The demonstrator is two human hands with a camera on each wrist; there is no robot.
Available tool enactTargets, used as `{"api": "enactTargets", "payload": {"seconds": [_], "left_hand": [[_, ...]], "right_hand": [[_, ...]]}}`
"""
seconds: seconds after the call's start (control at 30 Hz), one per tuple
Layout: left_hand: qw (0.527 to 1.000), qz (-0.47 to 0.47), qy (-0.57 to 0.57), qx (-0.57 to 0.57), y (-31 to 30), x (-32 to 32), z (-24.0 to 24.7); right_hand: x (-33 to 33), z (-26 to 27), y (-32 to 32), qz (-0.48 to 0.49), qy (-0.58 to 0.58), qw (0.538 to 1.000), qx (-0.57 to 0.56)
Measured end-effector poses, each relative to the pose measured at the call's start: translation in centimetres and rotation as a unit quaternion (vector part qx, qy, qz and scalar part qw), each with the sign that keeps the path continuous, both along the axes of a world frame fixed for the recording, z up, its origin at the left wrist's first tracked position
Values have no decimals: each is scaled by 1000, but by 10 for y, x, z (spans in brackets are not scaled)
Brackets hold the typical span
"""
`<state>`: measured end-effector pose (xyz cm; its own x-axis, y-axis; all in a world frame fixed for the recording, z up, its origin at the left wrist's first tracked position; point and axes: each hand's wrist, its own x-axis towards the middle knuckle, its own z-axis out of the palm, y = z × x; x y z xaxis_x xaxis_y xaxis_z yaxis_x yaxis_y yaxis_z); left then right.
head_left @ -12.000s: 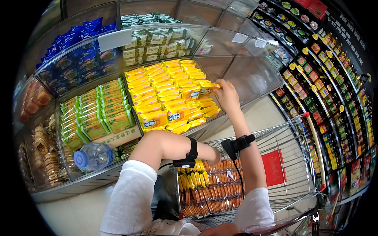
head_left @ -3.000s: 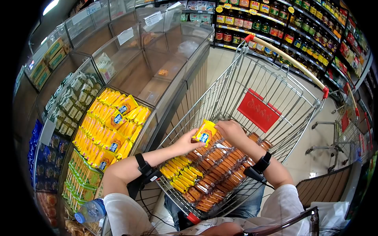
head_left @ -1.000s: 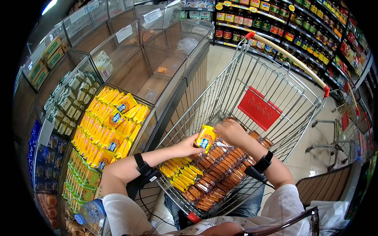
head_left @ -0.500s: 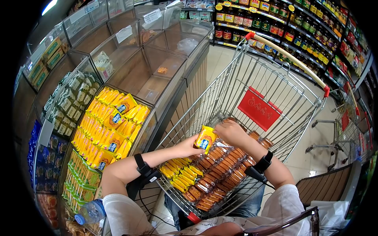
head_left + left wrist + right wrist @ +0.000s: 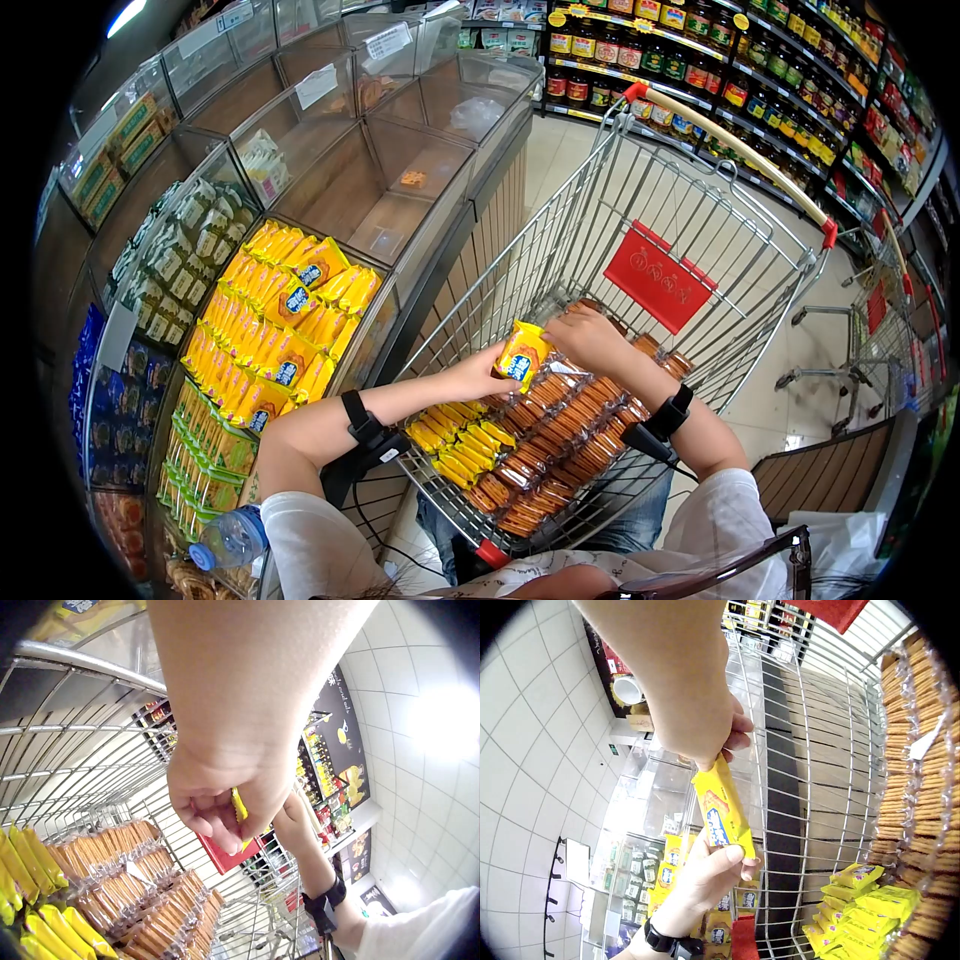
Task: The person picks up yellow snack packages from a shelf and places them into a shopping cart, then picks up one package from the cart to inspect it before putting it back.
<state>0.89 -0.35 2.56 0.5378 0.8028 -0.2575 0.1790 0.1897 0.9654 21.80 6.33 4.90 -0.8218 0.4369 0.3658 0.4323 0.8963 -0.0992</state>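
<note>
A yellow snack packet (image 5: 522, 354) with a blue label is held above the shopping cart (image 5: 620, 180). My left hand (image 5: 474, 374) grips its lower end, thumb across the front, as the right wrist view shows of the same packet (image 5: 721, 804). At the packet's upper end, my right hand (image 5: 592, 340) pinches the corner with its fingertips. Only a yellow edge of the packet (image 5: 239, 804) shows past my left fingers in the left wrist view. Below the hands lie rows of brown biscuits (image 5: 560, 425) in clear wrap and a pile of small yellow packets (image 5: 460, 440).
Left of the cart stands a display bin holding more yellow packets (image 5: 280, 330), green packs (image 5: 205, 450) and a water bottle (image 5: 230, 538). Shelves of jars (image 5: 640, 60) run along the back. Another cart (image 5: 865, 320) stands at the right.
Twelve seconds ago my right hand was at the yellow packets in the bin; now both hands hold one packet over the cart. Over the last second the hands have barely moved.
</note>
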Motion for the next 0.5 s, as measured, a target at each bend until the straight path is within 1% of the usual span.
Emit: {"api": "enactTargets", "payload": {"seconds": [0.13, 0.37, 0.43, 0.5], "left_hand": [[1000, -1, 7, -9, 0, 0, 1], [1000, -3, -13, -16, 0, 1, 1], [1000, -2, -17, -18, 0, 1, 1], [1000, -7, 2, -6, 0, 0, 0]], "right_hand": [[0, -2, 1, 1, 4, 1000, 2], [0, -4, 2, 0, -3, 1000, 4], [0, -4, 2, 1, -20, 1000, 14], [0, -5, 1, 1, -15, 1000, 14]]}}
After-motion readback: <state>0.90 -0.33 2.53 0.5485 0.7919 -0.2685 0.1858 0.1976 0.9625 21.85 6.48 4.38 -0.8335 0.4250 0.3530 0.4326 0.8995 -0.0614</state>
